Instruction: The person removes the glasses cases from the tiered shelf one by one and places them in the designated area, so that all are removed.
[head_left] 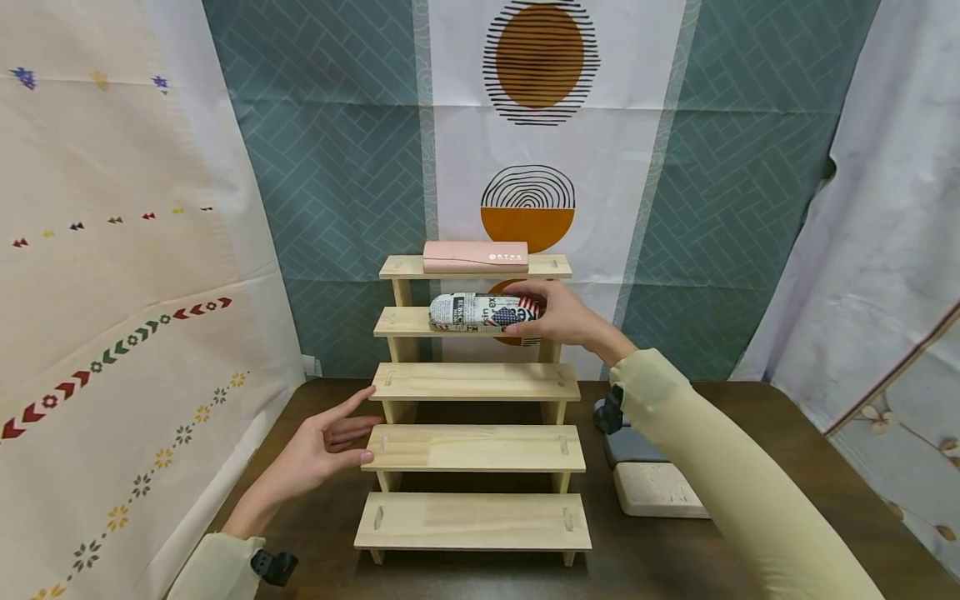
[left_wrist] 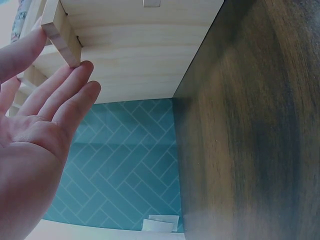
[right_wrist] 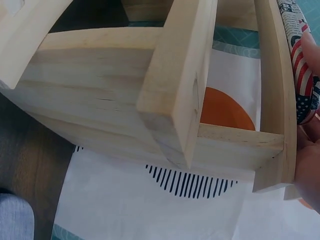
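A five-step wooden display stand point(head_left: 472, 382) stands on the table. On its second step from the top, my right hand point(head_left: 558, 315) grips the right end of a glasses case point(head_left: 468, 311) with a newspaper-and-flag print. That case's striped end point(right_wrist: 302, 75) shows in the right wrist view, between thumb and fingers. My left hand point(head_left: 322, 442) rests against the stand's left side, fingers fairly straight. The left wrist view has its thumb and fingertips touching the end of a step point(left_wrist: 62, 37). A pink glasses case point(head_left: 474, 257) lies on the top step.
Right of the stand, partly behind the right sleeve, lie a white case point(head_left: 656, 490), a grey case point(head_left: 632, 447) and a dark rounded item. The brown tabletop point(head_left: 315, 533) surrounds the stand. Patterned cloths point(head_left: 337, 167) hang behind and at both sides.
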